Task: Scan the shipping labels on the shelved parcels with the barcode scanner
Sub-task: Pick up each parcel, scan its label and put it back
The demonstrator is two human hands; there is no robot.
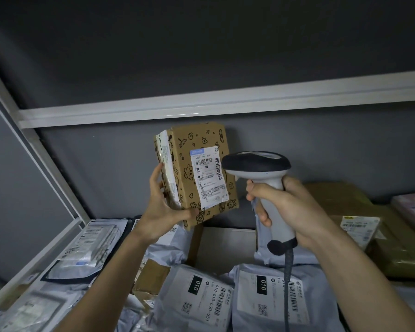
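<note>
the left hand (162, 207) holds a printed cardboard parcel (197, 171) raised above the shelf contents. the grip sits at the parcel's lower left corner: the thumb lies across the bottom edge of the front face and the fingers run up the taped left side. the bulk of the parcel stands above and to the right of the grip. its long axis runs near vertical, tilted slightly, top toward the upper left. the front face carries a white shipping label (209, 177), which faces the camera and is turned slightly toward the right.

the right hand (288, 207) grips the handle of a barcode scanner (261, 178), fingers wrapped round the grey stem and the index finger at its front. the scanner's dark head lies above the grip, just beside the label's right edge; whether it touches the parcel cannot be told. the handle runs near upright, and the head extends left toward the label. a dark cable (288, 283) hangs from the handle base, below the hand.

beneath both hands, grey poly mailers (197, 295) with barcode labels lie flat on the shelf (43, 250). brown cartons (398, 245) sit at the right. a white shelf rail (201, 106) crosses above the parcel.
</note>
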